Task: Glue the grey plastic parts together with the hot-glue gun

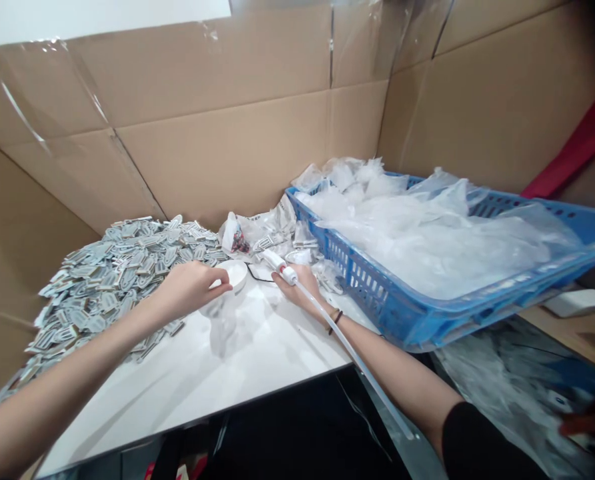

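Note:
My right hand (pixel 301 288) is closed around a white plastic fitting (pixel 273 260) with a red part and a white collar. From the collar a long translucent tube (pixel 352 353) runs down along my right forearm. My left hand (pixel 192 287) is closed in a pinch beside a small round white dish (pixel 234 275); whatever its fingertips hold, if anything, cannot be made out. A clear plastic bag (pixel 230 327) lies on the white tabletop (pixel 177 393) below the dish. A thin black cord (pixel 260 277) shows between the dish and my right hand.
Many flat grey-white plastic pieces (pixel 127 273) are heaped at the left. A blue basket (pixel 367 287) full of clear plastic bags (pixel 427 227) stands at the right. Crumpled packaging (pixel 272 227) lies at the back. Cardboard walls (pixel 237 147) enclose the table on several sides.

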`<control>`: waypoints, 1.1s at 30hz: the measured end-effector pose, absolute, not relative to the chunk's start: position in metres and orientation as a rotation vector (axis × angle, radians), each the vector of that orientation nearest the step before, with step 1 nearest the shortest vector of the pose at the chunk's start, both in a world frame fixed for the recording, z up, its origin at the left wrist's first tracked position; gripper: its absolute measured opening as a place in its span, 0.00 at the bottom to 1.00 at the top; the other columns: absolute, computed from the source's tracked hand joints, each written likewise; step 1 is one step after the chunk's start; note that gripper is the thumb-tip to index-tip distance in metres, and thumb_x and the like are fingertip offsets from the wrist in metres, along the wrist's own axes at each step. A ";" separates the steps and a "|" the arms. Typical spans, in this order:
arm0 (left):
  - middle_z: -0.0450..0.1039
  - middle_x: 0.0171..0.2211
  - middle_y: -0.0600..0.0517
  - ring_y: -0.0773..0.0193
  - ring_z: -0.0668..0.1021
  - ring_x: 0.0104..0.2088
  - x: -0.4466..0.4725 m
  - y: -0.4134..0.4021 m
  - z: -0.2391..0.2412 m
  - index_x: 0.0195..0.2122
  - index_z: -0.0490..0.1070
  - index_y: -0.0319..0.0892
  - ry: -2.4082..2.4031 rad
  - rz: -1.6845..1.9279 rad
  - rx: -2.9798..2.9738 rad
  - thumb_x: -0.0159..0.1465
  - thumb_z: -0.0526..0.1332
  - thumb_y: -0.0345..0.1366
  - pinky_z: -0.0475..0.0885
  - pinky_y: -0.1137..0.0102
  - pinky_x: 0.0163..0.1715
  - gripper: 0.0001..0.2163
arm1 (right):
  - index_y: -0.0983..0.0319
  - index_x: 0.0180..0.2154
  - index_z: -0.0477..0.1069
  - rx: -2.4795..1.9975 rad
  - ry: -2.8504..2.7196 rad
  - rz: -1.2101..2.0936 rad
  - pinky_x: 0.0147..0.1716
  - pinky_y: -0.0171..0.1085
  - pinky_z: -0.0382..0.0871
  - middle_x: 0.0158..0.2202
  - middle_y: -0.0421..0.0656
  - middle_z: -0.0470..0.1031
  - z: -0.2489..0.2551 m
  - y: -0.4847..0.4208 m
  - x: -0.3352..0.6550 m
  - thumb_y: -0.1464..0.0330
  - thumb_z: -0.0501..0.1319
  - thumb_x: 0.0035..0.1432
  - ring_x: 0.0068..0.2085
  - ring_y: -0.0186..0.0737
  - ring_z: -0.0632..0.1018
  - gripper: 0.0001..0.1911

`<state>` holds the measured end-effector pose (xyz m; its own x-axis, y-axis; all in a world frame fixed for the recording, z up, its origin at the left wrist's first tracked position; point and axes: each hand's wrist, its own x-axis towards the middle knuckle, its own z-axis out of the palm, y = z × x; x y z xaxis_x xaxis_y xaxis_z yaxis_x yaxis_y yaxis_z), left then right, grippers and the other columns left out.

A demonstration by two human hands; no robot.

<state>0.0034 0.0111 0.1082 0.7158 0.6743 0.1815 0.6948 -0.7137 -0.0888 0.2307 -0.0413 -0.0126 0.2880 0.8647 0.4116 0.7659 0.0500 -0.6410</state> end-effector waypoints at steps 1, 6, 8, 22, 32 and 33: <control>0.70 0.19 0.54 0.66 0.69 0.21 0.003 0.012 0.110 0.30 0.78 0.48 -1.120 -0.201 -2.751 0.61 0.59 0.45 0.53 0.73 0.24 0.11 | 0.61 0.23 0.70 -1.726 -1.491 0.148 0.23 0.31 0.49 0.24 0.42 0.75 -0.013 -0.041 0.231 0.60 0.58 0.58 0.26 0.36 0.73 0.16; 0.66 0.17 0.54 0.66 0.67 0.19 0.000 0.017 0.124 0.30 0.78 0.48 -1.263 -0.352 -2.668 0.61 0.59 0.47 0.54 0.72 0.23 0.12 | 0.60 0.24 0.71 -1.724 -1.503 0.131 0.23 0.31 0.48 0.25 0.43 0.76 -0.014 -0.039 0.231 0.59 0.58 0.58 0.27 0.38 0.75 0.15; 0.65 0.16 0.54 0.66 0.66 0.19 0.001 0.018 0.130 0.30 0.78 0.48 -1.269 -0.371 -2.661 0.61 0.59 0.47 0.54 0.72 0.23 0.12 | 0.60 0.24 0.72 -1.725 -1.511 0.125 0.23 0.31 0.48 0.26 0.44 0.77 -0.014 -0.039 0.231 0.59 0.58 0.58 0.28 0.38 0.76 0.15; 0.72 0.24 0.50 0.60 0.71 0.25 0.063 -0.004 0.189 0.30 0.74 0.45 -1.176 -0.400 -2.515 0.61 0.58 0.48 0.57 0.70 0.26 0.13 | 0.61 0.27 0.75 -1.748 -1.563 0.196 0.24 0.32 0.48 0.28 0.45 0.79 -0.010 -0.043 0.231 0.59 0.56 0.60 0.30 0.38 0.76 0.16; 0.74 0.28 0.48 0.69 0.75 0.27 0.182 -0.010 0.188 0.38 0.73 0.36 -0.482 -0.823 -3.418 0.62 0.61 0.40 0.70 0.72 0.27 0.11 | 0.62 0.31 0.77 -1.765 -1.629 0.239 0.26 0.32 0.49 0.32 0.47 0.80 -0.007 -0.044 0.231 0.58 0.53 0.63 0.32 0.38 0.75 0.20; 0.75 0.30 0.47 0.68 0.77 0.29 0.197 -0.006 0.186 0.41 0.73 0.36 -0.371 -0.868 -3.464 0.63 0.61 0.39 0.72 0.71 0.29 0.11 | 0.62 0.31 0.77 -1.767 -1.634 0.244 0.26 0.32 0.49 0.32 0.47 0.80 -0.007 -0.044 0.231 0.58 0.53 0.63 0.32 0.38 0.75 0.20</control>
